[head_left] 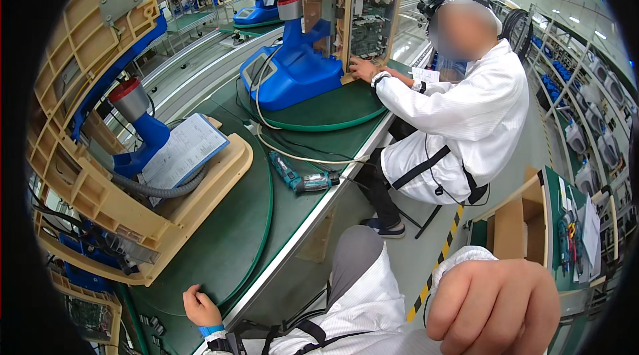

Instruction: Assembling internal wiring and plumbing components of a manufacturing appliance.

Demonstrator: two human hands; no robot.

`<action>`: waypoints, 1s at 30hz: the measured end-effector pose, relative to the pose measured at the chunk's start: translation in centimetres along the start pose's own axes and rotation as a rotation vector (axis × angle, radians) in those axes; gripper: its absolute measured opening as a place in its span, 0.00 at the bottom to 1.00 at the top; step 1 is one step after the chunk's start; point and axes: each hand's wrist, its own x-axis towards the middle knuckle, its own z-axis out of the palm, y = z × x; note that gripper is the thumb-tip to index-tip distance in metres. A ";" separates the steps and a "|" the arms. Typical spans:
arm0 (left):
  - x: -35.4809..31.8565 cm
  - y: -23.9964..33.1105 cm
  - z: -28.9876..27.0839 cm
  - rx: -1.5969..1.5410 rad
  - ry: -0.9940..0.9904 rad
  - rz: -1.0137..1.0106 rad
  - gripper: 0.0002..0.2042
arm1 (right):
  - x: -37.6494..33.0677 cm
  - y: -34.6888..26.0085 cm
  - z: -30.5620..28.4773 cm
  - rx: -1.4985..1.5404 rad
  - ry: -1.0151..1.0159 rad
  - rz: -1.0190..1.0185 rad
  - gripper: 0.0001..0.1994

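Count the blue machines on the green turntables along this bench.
2 sure: one in the beige frame by the left hand, one at the co-worker's turntable. More blue units stand behind, partly hidden.

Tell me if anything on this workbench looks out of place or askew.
Only the teal power drill stands out: it lies loose on its side near the bench's edge, its cable trailing across the green mat. The left hand rests on the mat's rim.

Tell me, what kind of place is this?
Most likely a factory assembly line. A long green workbench carries blue machines on beige frames, a power screwdriver lies on it, and a co-worker in a white coat works at the next station. The person's left hand rests on the bench.
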 end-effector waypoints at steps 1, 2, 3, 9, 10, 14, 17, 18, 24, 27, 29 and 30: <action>0.1 0.2 0.0 0.010 -0.016 0.009 0.09 | -0.4 -0.4 -0.1 -0.008 0.000 -0.001 0.01; 0.3 0.4 0.1 0.025 -0.028 0.019 0.09 | -0.9 -0.7 -0.6 0.004 0.020 0.060 0.01; 0.3 0.2 -0.1 0.021 -0.028 0.027 0.09 | -1.4 -0.7 -1.0 0.014 0.043 0.122 0.01; -0.7 -3.1 2.9 0.009 -0.044 0.067 0.09 | -1.4 0.6 -0.6 -0.064 0.048 0.315 0.06; -1.5 -13.5 5.1 -0.057 0.161 -0.062 0.10 | -0.9 1.1 0.5 -0.059 0.056 0.291 0.06; -2.5 -13.8 9.8 -0.030 0.103 -0.077 0.13 | -0.4 3.0 1.3 -0.075 0.092 0.494 0.09; 0.1 1.8 -1.2 0.128 -0.001 -0.011 0.11 | 2.9 1.5 2.4 -0.117 -0.150 0.566 0.10; 0.3 0.0 -0.8 0.148 -0.039 0.068 0.12 | 3.2 1.5 2.2 -0.129 -0.160 0.589 0.10; 0.1 -0.7 0.4 0.019 0.024 0.083 0.09 | 3.1 1.6 1.1 -0.292 -0.281 0.463 0.08; 0.1 -0.5 -0.1 0.046 0.002 0.066 0.08 | 1.5 2.6 2.3 0.074 -0.061 0.554 0.11; 0.1 0.3 -0.1 0.069 0.028 0.071 0.08 | -0.4 4.2 3.0 0.516 0.166 0.528 0.11; 0.0 0.2 0.0 0.069 0.041 0.064 0.07 | -0.4 5.1 2.7 0.654 0.108 0.491 0.11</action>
